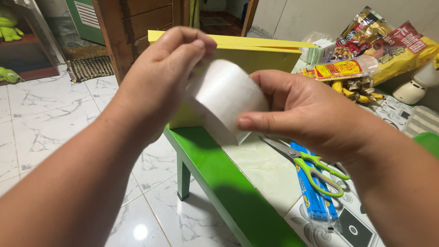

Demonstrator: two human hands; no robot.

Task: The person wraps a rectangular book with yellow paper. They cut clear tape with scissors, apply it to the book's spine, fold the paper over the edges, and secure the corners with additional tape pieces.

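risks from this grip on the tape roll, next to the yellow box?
1. Both hands, left hand and right hand, pinch the white tape roll in mid-air above the green table edge; a slip could drop it to the tiled floor.
2. The scissors lie under the right wrist; lowering it might hit them.

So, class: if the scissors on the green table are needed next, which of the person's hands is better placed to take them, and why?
Probably the right hand. It grips the white roll directly above the scissors, which lie on the green table. The left hand pinches the roll's top on the far side, over the floor.
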